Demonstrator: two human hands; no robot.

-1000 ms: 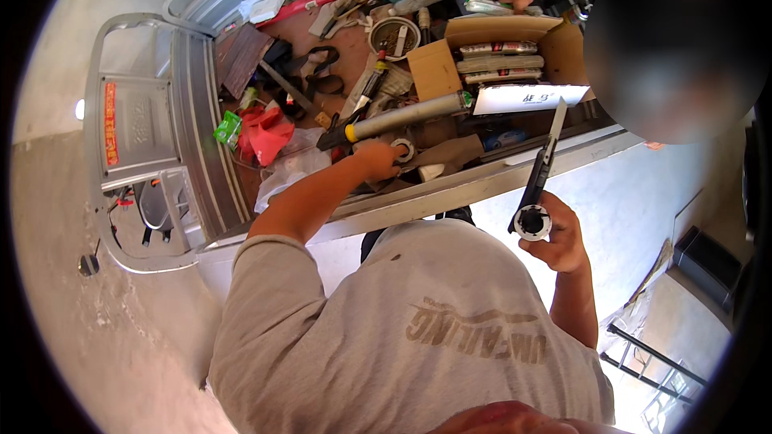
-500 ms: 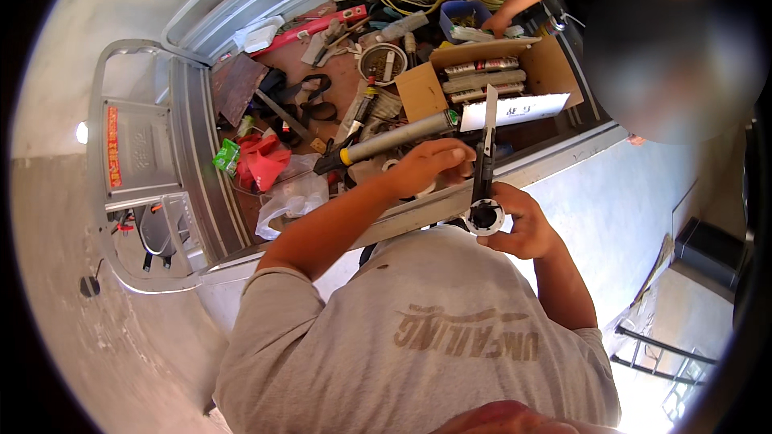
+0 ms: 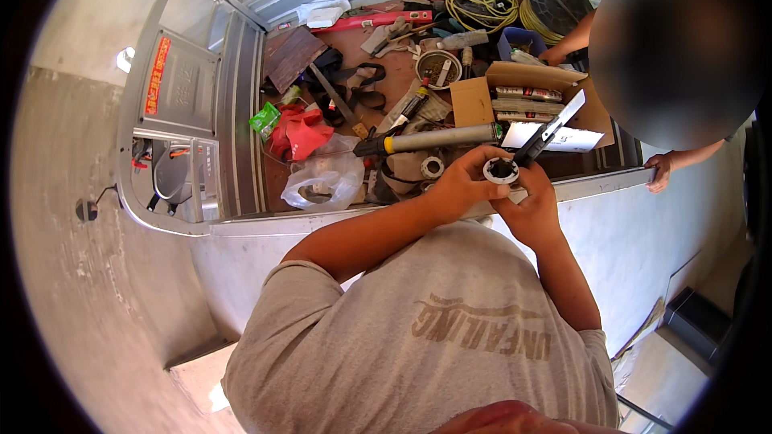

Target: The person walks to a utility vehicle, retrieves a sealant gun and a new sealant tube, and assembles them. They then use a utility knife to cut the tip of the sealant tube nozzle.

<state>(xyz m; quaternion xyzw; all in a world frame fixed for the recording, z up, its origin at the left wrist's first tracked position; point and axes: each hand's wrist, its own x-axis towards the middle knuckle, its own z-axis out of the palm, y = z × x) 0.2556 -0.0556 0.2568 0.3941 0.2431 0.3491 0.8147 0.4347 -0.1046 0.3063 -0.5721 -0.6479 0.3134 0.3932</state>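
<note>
In front of my chest, a white ring-shaped piece with a dark, notched inside (image 3: 502,171) is held between both hands. My left hand (image 3: 466,182) grips its left side, thumb and fingers closed on the rim. My right hand (image 3: 531,207) is closed at its other side, around the black handle of a utility knife (image 3: 534,147). The knife's long blade points up and to the right, over the front flap of a cardboard box (image 3: 515,74). A grey tubular caulking gun (image 3: 442,138) lies just beyond my left hand. Near it is another white ring (image 3: 432,167).
A metal cargo bed's side rail (image 3: 611,182) runs before me. Inside are a clear plastic bag (image 3: 326,170), red cloth-like bag (image 3: 299,132), round tub (image 3: 440,69), red level (image 3: 371,21) and yellow cable (image 3: 481,6). At right another person's hand (image 3: 661,172) rests at the rail.
My left hand has come to the white ring and closed on it. The knife has tilted from upright to the right. The other person's second hand now shows at the rail.
</note>
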